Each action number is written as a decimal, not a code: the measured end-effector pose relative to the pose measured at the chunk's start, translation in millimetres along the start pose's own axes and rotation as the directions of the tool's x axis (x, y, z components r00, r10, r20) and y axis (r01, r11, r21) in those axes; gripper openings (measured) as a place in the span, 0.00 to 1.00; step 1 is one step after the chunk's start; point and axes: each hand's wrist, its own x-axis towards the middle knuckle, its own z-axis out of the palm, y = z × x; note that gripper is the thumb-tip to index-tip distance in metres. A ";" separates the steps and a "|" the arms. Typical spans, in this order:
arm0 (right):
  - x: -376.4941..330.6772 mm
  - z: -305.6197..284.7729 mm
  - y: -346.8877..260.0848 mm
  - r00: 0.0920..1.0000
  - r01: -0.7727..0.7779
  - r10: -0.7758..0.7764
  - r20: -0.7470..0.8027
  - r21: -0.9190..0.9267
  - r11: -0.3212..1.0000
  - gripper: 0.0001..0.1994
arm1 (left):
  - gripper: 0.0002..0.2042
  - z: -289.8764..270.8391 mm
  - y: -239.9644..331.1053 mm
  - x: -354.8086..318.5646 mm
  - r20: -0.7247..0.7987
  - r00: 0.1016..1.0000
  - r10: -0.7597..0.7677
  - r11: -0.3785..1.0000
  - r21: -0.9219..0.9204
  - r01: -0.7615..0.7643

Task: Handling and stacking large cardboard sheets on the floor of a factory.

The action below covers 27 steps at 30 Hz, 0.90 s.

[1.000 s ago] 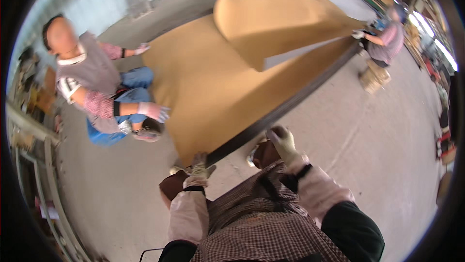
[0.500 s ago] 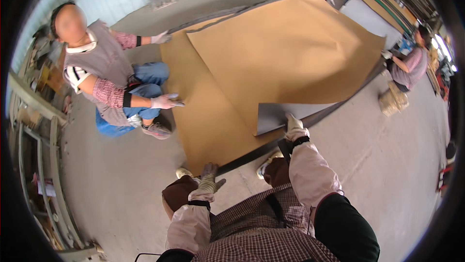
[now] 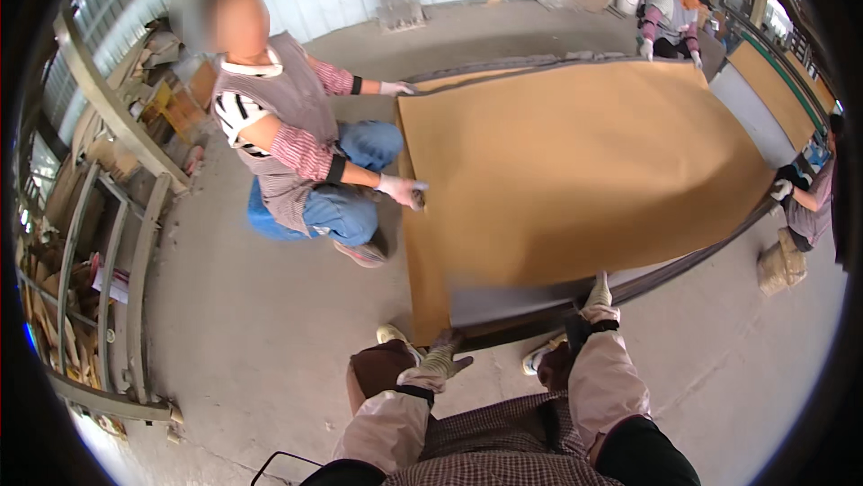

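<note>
Brown sheet (image 3: 575,162) seemingly being laid over a stack (image 3: 427,306) ahead of both hands; the next move is probably calling for even support along its near edge.
Beyond the left hand (image 3: 439,362), a crouching co-worker (image 3: 274,117) is attending the sheet's left side. The right arm is pointing forward, its hand (image 3: 599,295) meeting the near edge; whether it is gripping cannot be told. Nearer the body, the left hand is resting at the stack's near-left corner, thumb standing wide of the fingers.
</note>
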 end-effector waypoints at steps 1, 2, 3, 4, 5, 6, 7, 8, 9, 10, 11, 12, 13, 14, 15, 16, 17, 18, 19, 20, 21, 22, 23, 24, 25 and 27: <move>5.9 -3.6 8.5 0.998 0.059 -0.059 0.006 -0.109 0.992 0.39 | 0.34 -1.2 1.4 -0.9 -0.058 0.998 0.018 0.999 -0.033 -0.020; 14.2 -8.1 18.5 0.993 0.117 -0.117 0.012 -0.215 0.969 0.36 | 0.32 -2.9 0.8 -2.0 -0.080 0.995 0.054 0.997 -0.049 -0.058; 24.3 -14.9 29.8 0.986 0.164 -0.159 0.041 -0.185 0.969 0.33 | 0.31 -2.9 -0.6 -2.5 -0.025 0.999 -0.035 0.969 -0.244 0.028; 35.7 -17.7 43.0 0.982 0.177 -0.166 0.094 -0.126 0.976 0.29 | 0.29 -2.5 -3.9 -0.7 0.077 0.993 -0.087 0.906 -0.408 0.111; 47.6 -21.4 56.4 0.974 0.171 -0.138 0.178 -0.182 0.968 0.26 | 0.27 -0.1 -9.0 -1.1 0.156 0.985 -0.074 0.788 -0.596 0.154; 58.3 -27.3 69.1 0.961 0.165 -0.108 0.256 -0.215 0.963 0.21 | 0.24 8.2 -10.2 1.5 0.000 0.986 -0.166 0.772 -0.622 0.130; 68.0 -34.0 78.9 0.942 0.161 -0.073 0.326 -0.250 0.955 0.16 | 0.25 14.7 -17.5 0.0 0.077 0.954 -0.289 0.611 -0.752 0.246; 73.9 -36.0 88.5 0.958 0.120 -0.025 0.285 -0.320 0.940 0.16 | 0.26 22.1 -23.6 3.3 0.020 0.937 -0.349 0.510 -0.834 0.208; 75.7 -33.2 99.6 0.971 0.077 0.020 0.240 -0.385 0.920 0.15 | 0.27 29.4 -30.5 6.1 0.058 0.907 -0.418 0.309 -0.929 0.202; 73.9 -27.7 107.3 0.985 -0.019 0.087 0.148 -0.409 0.912 0.14 | 0.25 36.8 -36.3 4.9 -0.074 0.898 -0.434 0.284 -0.957 0.058; 67.4 -21.3 112.7 0.978 0.025 0.053 0.203 -0.362 0.932 0.14 | 0.23 40.5 -42.8 4.7 -0.125 0.865 -0.487 0.212 -0.977 -0.021; 56.5 -12.8 117.5 0.976 0.015 0.046 0.215 -0.277 0.961 0.14 | 0.22 41.7 -48.2 3.3 -0.169 0.823 -0.543 0.144 -0.984 -0.107; 41.7 -3.4 120.2 0.985 -0.051 0.078 0.155 -0.174 0.983 0.13 | 0.22 39.0 -51.7 1.4 -0.147 0.854 -0.499 -0.021 -0.983 -0.181; 25.6 1.0 120.4 0.970 -0.006 0.057 0.234 -0.215 0.977 0.13 | 0.23 33.7 -54.1 -1.1 -0.130 0.880 -0.456 -0.190 -0.952 -0.239; 7.1 2.8 117.1 0.967 -0.011 0.071 0.245 -0.237 0.971 0.12 | 0.23 26.3 -51.4 -4.0 -0.037 0.870 -0.491 -0.327 -0.918 -0.224; -8.6 8.4 111.0 0.958 -0.044 0.101 0.268 -0.210 0.977 0.12 | 0.23 16.7 -47.1 -7.3 -0.031 0.882 -0.470 -0.375 -0.898 -0.231; -22.9 15.3 106.7 0.958 -0.010 0.086 0.275 -0.268 0.964 0.11 | 0.24 6.9 -39.3 -9.4 -0.039 0.870 -0.491 -0.311 -0.925 -0.217; -36.5 19.2 105.3 0.953 -0.007 0.090 0.290 -0.277 0.961 0.09 | 0.25 -2.8 -30.2 -11.1 -0.001 0.835 -0.550 -0.222 -0.964 -0.147; -46.6 22.5 103.2 0.952 -0.043 0.118 0.284 -0.259 0.965 0.08 | 0.25 -11.9 -21.1 -12.4 0.081 0.785 -0.615 -0.157 -0.987 -0.021; -54.1 22.6 100.0 0.944 -0.003 0.126 0.305 -0.373 0.928 0.08 | 0.25 -20.4 -13.4 -12.7 0.059 0.763 -0.644 -0.146 -0.988 -0.047; -58.7 24.2 99.4 0.946 -0.009 0.141 0.292 -0.413 0.911 0.08 | 0.25 -25.6 -8.2 -11.3 0.086 0.736 -0.672 -0.157 -0.987 -0.029; -62.0 24.4 98.3 0.935 0.022 0.144 0.325 -0.457 0.889 0.08 | 0.25 -28.0 -5.4 -10.6 0.063 0.737 -0.673 -0.156 -0.986 -0.058; -64.9 23.4 98.5 0.933 -0.025 0.192 0.305 -0.476 0.879 0.08 | 0.24 -28.0 -6.2 -8.0 0.095 0.704 -0.704 -0.137 -0.991 -0.004; -67.8 23.2 99.0 0.910 0.066 0.171 0.378 -0.538 0.840 0.09 | 0.23 -25.7 -10.2 -5.2 0.076 0.702 -0.709 -0.104 -0.995 0.002; -72.5 22.8 100.3 0.891 0.120 0.172 0.420 -0.585 0.802 0.09 | 0.22 -21.4 -16.9 -2.2 0.095 0.695 -0.713 -0.094 -0.995 0.040; -87.1 19.9 98.3 0.876 0.189 0.138 0.462 -0.593 0.782 0.10 | 0.18 -12.8 -36.3 5.3 0.025 0.693 -0.720 0.089 -0.988 0.128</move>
